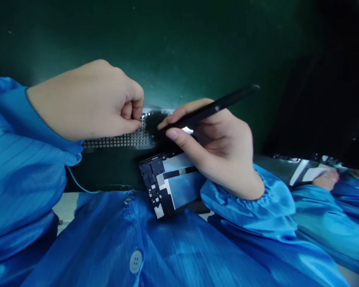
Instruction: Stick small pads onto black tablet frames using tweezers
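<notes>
My left hand (92,101) is closed, thumb and index fingertip pinched together at a strip covered in rows of small square pieces (119,140). Whatever lies between those fingertips is too small to make out. A slim black pen-shaped tool (209,111), possibly tweezers, is gripped in my right hand (224,147), its tip angled down to the left over the strip's dark right part. Below that hand lies an opened phone (184,189), tilted, showing its inner side with a flat silvery-blue battery and black frame. My right hand and sleeve cover its right end.
Under everything is a dark green work mat (167,52). A thin blue cord (77,184) runs from my left cuff. At the right, another person's hand (326,180) and blue sleeves show beside a large dark object (326,111).
</notes>
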A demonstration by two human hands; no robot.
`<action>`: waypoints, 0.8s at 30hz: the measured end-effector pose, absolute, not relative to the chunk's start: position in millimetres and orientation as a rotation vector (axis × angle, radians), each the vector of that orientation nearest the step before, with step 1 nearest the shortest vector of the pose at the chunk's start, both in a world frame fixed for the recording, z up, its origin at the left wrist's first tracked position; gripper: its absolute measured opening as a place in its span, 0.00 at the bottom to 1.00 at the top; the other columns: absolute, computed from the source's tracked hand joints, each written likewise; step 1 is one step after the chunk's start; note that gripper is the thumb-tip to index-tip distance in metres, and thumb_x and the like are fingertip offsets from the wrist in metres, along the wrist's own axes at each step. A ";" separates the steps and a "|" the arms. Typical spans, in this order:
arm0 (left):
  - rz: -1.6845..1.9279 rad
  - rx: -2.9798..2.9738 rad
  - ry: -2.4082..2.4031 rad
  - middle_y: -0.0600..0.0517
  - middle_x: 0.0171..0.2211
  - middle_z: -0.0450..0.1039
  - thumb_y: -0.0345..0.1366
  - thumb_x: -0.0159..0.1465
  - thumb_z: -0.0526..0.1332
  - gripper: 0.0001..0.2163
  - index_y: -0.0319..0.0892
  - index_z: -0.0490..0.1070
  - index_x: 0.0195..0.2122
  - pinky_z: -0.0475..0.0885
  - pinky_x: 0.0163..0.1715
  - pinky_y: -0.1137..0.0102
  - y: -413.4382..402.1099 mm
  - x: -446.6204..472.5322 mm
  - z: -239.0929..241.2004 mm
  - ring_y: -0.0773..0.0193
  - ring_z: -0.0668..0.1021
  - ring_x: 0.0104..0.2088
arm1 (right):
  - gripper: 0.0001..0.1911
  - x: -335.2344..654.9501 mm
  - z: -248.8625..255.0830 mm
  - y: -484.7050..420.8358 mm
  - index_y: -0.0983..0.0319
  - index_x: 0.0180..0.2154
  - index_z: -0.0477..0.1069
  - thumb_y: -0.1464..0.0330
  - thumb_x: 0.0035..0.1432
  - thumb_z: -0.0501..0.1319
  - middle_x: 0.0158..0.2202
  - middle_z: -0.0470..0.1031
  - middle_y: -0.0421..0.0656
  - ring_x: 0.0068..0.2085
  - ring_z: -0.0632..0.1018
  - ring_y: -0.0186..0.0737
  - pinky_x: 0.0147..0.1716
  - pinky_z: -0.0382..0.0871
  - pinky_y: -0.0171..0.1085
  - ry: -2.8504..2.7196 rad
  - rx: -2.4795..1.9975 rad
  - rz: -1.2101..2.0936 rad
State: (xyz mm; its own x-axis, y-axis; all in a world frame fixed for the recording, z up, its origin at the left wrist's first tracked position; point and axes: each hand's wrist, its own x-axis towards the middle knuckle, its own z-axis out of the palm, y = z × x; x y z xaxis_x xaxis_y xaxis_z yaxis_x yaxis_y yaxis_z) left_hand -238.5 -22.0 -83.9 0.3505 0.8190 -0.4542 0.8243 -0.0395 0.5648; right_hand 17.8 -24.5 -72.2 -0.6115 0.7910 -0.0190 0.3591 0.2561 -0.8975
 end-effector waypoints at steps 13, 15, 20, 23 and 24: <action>0.105 1.890 1.415 0.54 0.24 0.75 0.63 0.62 0.51 0.29 0.46 0.81 0.33 0.79 0.57 0.43 -24.0 -248.6 -99.9 0.59 0.79 0.31 | 0.16 37.4 -105.8 -108.6 0.58 0.53 0.80 0.79 0.68 0.69 0.45 0.86 0.43 0.46 0.91 0.40 0.50 0.91 0.40 -1.643 -1.172 1.054; 0.112 1.867 1.417 0.54 0.24 0.74 0.66 0.61 0.52 0.30 0.46 0.82 0.33 0.77 0.62 0.43 -24.3 -251.1 -101.2 0.54 0.83 0.38 | 0.15 35.5 -105.4 -105.5 0.58 0.52 0.80 0.79 0.68 0.69 0.45 0.86 0.43 0.46 0.91 0.41 0.49 0.91 0.42 -1.668 -1.180 1.047; 0.142 1.870 1.390 0.54 0.27 0.75 0.62 0.63 0.57 0.24 0.47 0.82 0.35 0.76 0.63 0.42 -27.3 -257.1 -106.5 0.52 0.84 0.41 | 0.15 34.7 -103.8 -103.9 0.58 0.53 0.79 0.79 0.68 0.69 0.45 0.86 0.44 0.46 0.90 0.41 0.45 0.90 0.41 -1.701 -1.193 1.045; 0.148 1.890 1.415 0.55 0.25 0.74 0.62 0.63 0.56 0.25 0.47 0.82 0.35 0.78 0.60 0.44 -27.9 -257.1 -108.3 0.56 0.82 0.37 | 0.19 38.1 -99.5 -103.6 0.58 0.54 0.78 0.80 0.66 0.69 0.45 0.86 0.46 0.46 0.89 0.43 0.44 0.89 0.44 -1.864 -1.130 0.978; 0.137 1.893 1.424 0.55 0.24 0.74 0.62 0.63 0.56 0.25 0.47 0.81 0.35 0.78 0.60 0.45 -27.4 -256.2 -107.4 0.57 0.82 0.36 | 0.20 39.6 -96.5 -102.7 0.58 0.55 0.77 0.81 0.65 0.69 0.46 0.86 0.47 0.46 0.89 0.45 0.44 0.89 0.45 -1.955 -1.074 0.938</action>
State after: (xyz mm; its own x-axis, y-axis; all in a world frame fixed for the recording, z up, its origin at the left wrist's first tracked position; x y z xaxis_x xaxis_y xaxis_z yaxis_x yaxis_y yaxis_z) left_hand -256.2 -27.4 -107.4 0.3755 0.8629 -0.3382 0.7829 -0.1000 0.6141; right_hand 39.6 -102.7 -96.5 -0.4057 0.8839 0.2326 0.3718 0.3921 -0.8414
